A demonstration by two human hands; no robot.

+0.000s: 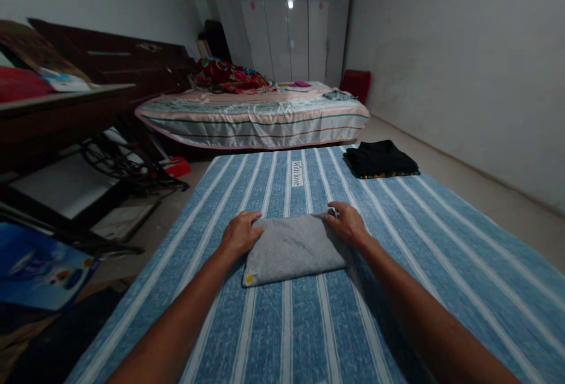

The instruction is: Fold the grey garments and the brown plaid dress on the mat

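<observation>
A grey folded garment (298,250) with a small daisy at its near left corner lies on the blue and white striped cloth (304,337). At its far left corner, my left hand (241,234) grips the edge between thumb and fingers. My right hand (346,224) pinches the far right corner, where a small dark patch shows between the fingers. The garment's near edge rests on the cloth. A stack of folded dark clothes (382,159) sits farther back on the right, apart from both hands.
Beyond the striped surface stands a bed (256,122) with a red patterned blanket (229,75) on it. To the left is a sewing machine table (66,101) with a blue box (44,266) below. A white wall (477,66) runs along the right.
</observation>
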